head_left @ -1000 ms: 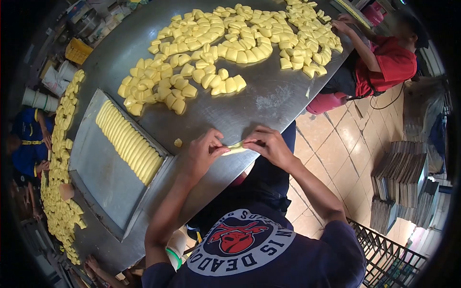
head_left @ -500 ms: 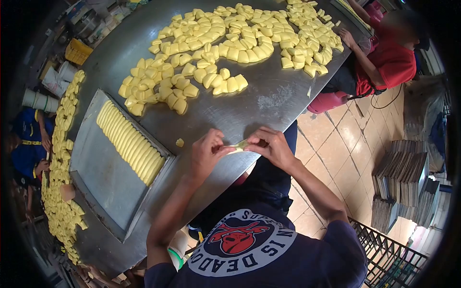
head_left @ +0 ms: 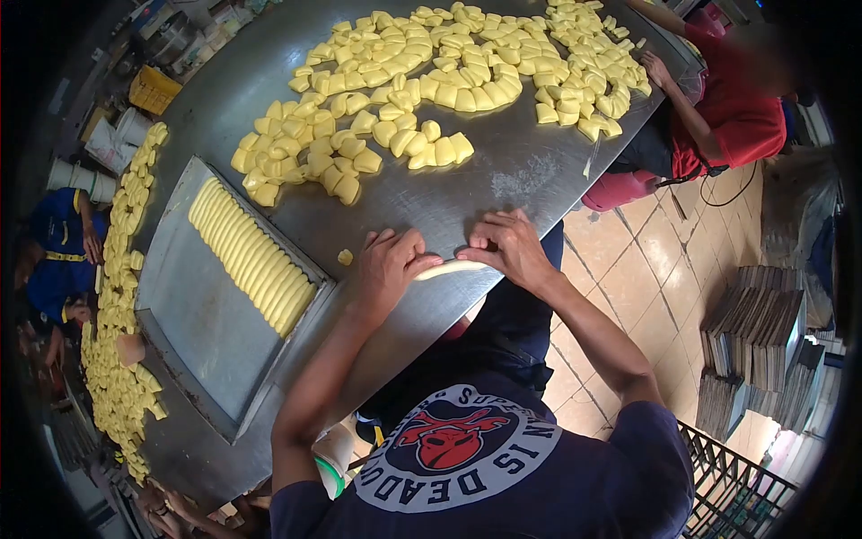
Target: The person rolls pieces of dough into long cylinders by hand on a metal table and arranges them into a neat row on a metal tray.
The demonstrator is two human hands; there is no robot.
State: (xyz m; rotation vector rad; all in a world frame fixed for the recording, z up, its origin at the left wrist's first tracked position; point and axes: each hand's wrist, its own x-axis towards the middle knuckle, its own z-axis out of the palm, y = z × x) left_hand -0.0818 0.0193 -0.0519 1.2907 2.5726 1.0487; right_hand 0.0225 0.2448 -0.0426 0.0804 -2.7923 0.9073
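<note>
A thin pale-yellow dough roll [head_left: 452,268] lies along the table's near edge, bowed slightly upward in the middle. My left hand [head_left: 391,262] has its curled fingers on the roll's left end. At the other end my right hand [head_left: 508,248] is closed over the dough, thumb and fingers bent. Just left of my left hand sits a small dough scrap [head_left: 345,257]. Further left is a metal tray [head_left: 193,314], in which a row of finished-looking dough rolls [head_left: 251,256] lies side by side along its right part.
Many cut yellow dough pieces [head_left: 395,54] are spread over the far part of the steel table [head_left: 503,153], and more [head_left: 112,314] line its left side. A person in red [head_left: 741,121] works at the right; another in blue [head_left: 58,242] stands left. Stacked trays [head_left: 754,332] stand on the tiled floor.
The dough, earlier a short flap pinched between my fingertips, is now a longer, slimmer roll on the table. My hands have moved slightly, with the fingers curled lower over its ends.
</note>
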